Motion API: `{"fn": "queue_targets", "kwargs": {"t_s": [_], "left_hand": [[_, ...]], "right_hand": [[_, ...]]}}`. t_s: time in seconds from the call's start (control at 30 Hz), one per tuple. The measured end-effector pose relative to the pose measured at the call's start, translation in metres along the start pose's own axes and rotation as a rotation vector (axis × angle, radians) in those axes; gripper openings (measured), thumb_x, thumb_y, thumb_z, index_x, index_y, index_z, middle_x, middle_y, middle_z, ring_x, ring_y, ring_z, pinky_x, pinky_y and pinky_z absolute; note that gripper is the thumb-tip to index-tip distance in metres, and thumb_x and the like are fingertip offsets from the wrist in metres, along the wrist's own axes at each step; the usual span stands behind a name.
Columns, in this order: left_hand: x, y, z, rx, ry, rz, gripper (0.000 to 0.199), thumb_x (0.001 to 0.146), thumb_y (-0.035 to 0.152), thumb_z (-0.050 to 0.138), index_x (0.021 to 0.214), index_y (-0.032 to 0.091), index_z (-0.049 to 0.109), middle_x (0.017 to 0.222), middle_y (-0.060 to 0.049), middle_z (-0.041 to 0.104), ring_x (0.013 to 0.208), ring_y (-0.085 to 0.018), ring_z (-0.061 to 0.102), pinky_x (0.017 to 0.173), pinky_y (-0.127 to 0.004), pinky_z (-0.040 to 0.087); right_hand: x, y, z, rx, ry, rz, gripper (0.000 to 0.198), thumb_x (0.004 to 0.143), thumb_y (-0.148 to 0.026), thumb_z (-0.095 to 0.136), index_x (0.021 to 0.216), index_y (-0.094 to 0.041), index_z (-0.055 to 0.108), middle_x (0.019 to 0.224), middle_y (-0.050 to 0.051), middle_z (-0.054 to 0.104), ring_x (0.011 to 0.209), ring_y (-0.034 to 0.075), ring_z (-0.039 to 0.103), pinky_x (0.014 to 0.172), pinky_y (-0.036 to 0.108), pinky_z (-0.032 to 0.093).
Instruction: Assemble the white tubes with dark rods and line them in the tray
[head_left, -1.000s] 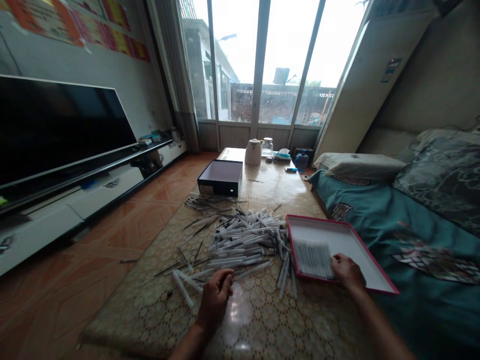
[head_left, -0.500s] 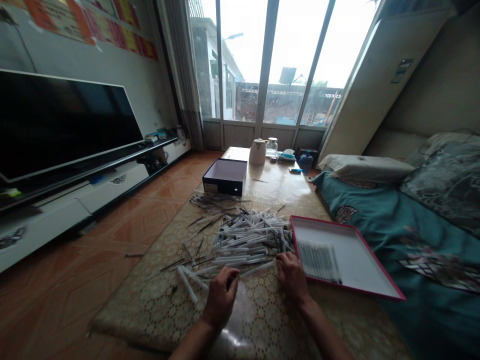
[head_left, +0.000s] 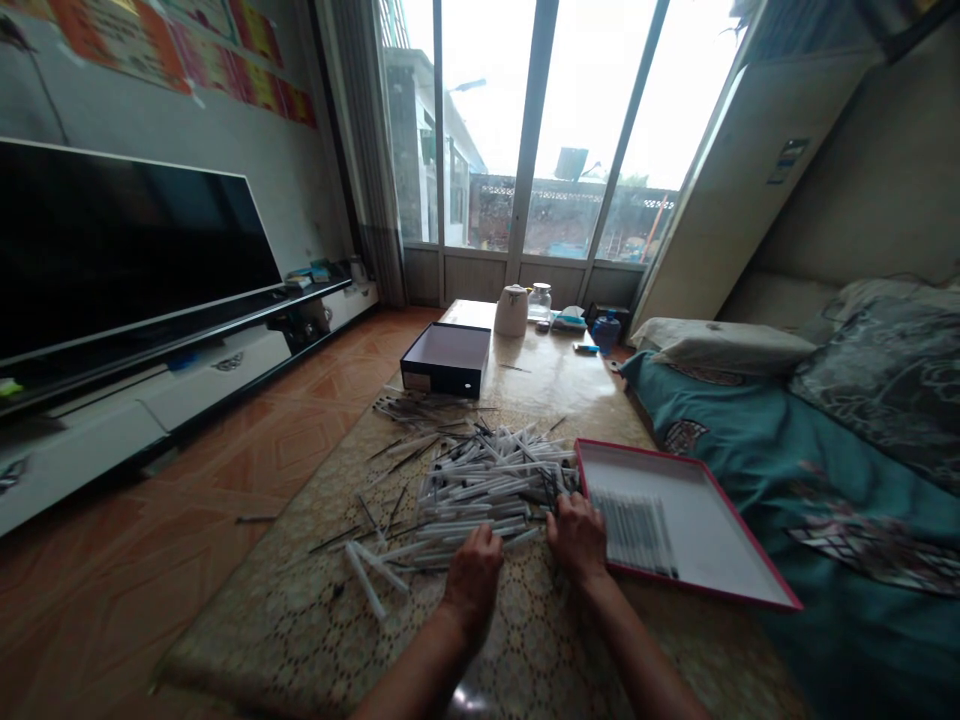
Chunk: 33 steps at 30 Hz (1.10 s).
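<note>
A loose pile of whitish translucent pen barrels (head_left: 487,480) lies on the table, with thin dark refills (head_left: 551,485) at its right edge. My left hand (head_left: 474,578) is at the pile's near edge, fingers curled together; what they hold, if anything, is hidden. Close to the refills, my right hand (head_left: 577,535) has its fingers bent down beside the pink-rimmed box lid (head_left: 720,520). Whatever is under those fingers cannot be made out. Inside the lid, a neat row of pens (head_left: 636,530) lies side by side along the left part.
Beyond the pile stands a dark open box (head_left: 442,365). A kettle (head_left: 511,310), a glass jar (head_left: 539,300) and a tissue pack (head_left: 570,318) are at the table's far end. More thin dark pieces (head_left: 412,408) lie in front of the box. A teal-covered sofa (head_left: 712,430) borders the right side.
My left hand has moved right and slightly forward, closer to my right hand. The right hand stays by the refills, its fingers shifted slightly. The whole view has tilted a little.
</note>
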<state>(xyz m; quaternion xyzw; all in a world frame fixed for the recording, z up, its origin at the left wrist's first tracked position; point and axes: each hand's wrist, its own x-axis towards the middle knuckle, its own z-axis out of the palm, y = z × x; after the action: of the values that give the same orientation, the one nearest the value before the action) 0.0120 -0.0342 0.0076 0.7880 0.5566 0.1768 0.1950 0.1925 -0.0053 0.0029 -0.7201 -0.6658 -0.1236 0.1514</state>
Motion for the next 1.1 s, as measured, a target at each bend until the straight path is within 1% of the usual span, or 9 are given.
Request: {"fn": "queue_targets", "kwargs": {"t_s": [0.17, 0.27, 0.4, 0.53, 0.7, 0.77, 0.83, 1.0, 1.1], "left_hand": [[-0.007, -0.012, -0.004, -0.318, 0.228, -0.029, 0.011, 0.083, 0.018, 0.047, 0.079, 0.02, 0.057, 0.084, -0.006, 0.062, 0.082, -0.021, 0.059, 0.074, -0.032, 0.045], [-0.015, -0.017, -0.007, -0.684, 0.33, -0.181, 0.014, 0.082, 0.032, 0.053, 0.077, 0.019, 0.054, 0.07, -0.002, 0.059, 0.066, -0.017, 0.058, 0.061, -0.029, 0.045], [-0.029, -0.02, -0.005, -1.196, 0.335, -0.39, 0.03, 0.071, 0.041, 0.064, 0.087, 0.018, 0.055, 0.07, 0.0, 0.061, 0.051, -0.012, 0.054, 0.047, -0.024, 0.041], [-0.039, -0.025, -0.004, -1.488, 0.328, -0.493, 0.038, 0.064, 0.038, 0.074, 0.09, 0.016, 0.057, 0.073, -0.002, 0.067, 0.056, -0.01, 0.057, 0.049, -0.02, 0.042], [-0.043, -0.027, -0.009, -1.664, 0.397, -0.601, 0.037, 0.061, 0.03, 0.076, 0.088, 0.018, 0.054, 0.079, -0.003, 0.069, 0.065, -0.014, 0.063, 0.056, -0.022, 0.047], [-0.043, -0.026, -0.012, -1.61, 0.379, -0.577, 0.032, 0.065, 0.031, 0.073, 0.087, 0.019, 0.052, 0.081, -0.004, 0.069, 0.069, -0.016, 0.064, 0.059, -0.025, 0.049], [-0.043, -0.027, -0.016, -1.411, 0.341, -0.485, 0.024, 0.072, 0.033, 0.066, 0.087, 0.019, 0.053, 0.077, -0.004, 0.068, 0.069, -0.018, 0.064, 0.06, -0.028, 0.049], [-0.047, -0.044, -0.03, -0.545, 0.33, -0.103, 0.018, 0.083, 0.028, 0.052, 0.093, 0.02, 0.065, 0.088, -0.006, 0.068, 0.086, -0.022, 0.061, 0.079, -0.036, 0.047], [-0.048, -0.057, -0.037, -0.144, 0.304, 0.011, 0.025, 0.086, 0.019, 0.046, 0.098, 0.022, 0.067, 0.09, -0.007, 0.066, 0.091, -0.024, 0.057, 0.082, -0.039, 0.045]], "right_hand": [[0.003, -0.003, 0.003, -0.066, -0.029, 0.01, 0.013, 0.08, -0.026, 0.061, 0.087, -0.015, 0.059, 0.087, 0.011, 0.062, 0.082, 0.024, 0.059, 0.069, 0.032, 0.036], [0.003, -0.005, 0.006, -0.066, -0.031, 0.017, 0.008, 0.079, -0.022, 0.061, 0.084, -0.016, 0.059, 0.083, 0.009, 0.063, 0.078, 0.022, 0.06, 0.068, 0.031, 0.036], [0.002, -0.005, 0.002, -0.011, -0.019, 0.068, 0.003, 0.081, -0.019, 0.057, 0.078, -0.017, 0.058, 0.081, 0.009, 0.063, 0.077, 0.021, 0.06, 0.067, 0.03, 0.038], [-0.01, -0.007, -0.014, 0.318, -0.013, 0.053, 0.016, 0.089, -0.02, 0.043, 0.078, -0.019, 0.054, 0.081, 0.007, 0.062, 0.076, 0.019, 0.061, 0.064, 0.026, 0.039], [-0.047, -0.02, -0.034, 0.808, -0.084, -0.029, 0.022, 0.092, -0.031, 0.04, 0.083, -0.02, 0.057, 0.075, 0.003, 0.063, 0.068, 0.016, 0.06, 0.062, 0.023, 0.042], [-0.06, -0.024, -0.039, 0.907, -0.073, 0.002, 0.023, 0.09, -0.034, 0.044, 0.084, -0.019, 0.06, 0.075, 0.003, 0.064, 0.067, 0.016, 0.06, 0.062, 0.022, 0.043], [-0.066, -0.026, -0.043, 0.972, -0.051, 0.052, 0.023, 0.088, -0.035, 0.047, 0.084, -0.018, 0.062, 0.075, 0.003, 0.065, 0.065, 0.015, 0.059, 0.061, 0.022, 0.044], [-0.065, -0.022, -0.058, 1.015, 0.044, 0.075, 0.02, 0.086, -0.035, 0.051, 0.083, -0.018, 0.061, 0.074, 0.003, 0.062, 0.064, 0.015, 0.057, 0.06, 0.022, 0.045], [-0.062, -0.019, -0.067, 0.987, 0.094, 0.037, 0.018, 0.087, -0.032, 0.049, 0.08, -0.018, 0.06, 0.071, 0.002, 0.058, 0.064, 0.014, 0.054, 0.061, 0.022, 0.044]]}}
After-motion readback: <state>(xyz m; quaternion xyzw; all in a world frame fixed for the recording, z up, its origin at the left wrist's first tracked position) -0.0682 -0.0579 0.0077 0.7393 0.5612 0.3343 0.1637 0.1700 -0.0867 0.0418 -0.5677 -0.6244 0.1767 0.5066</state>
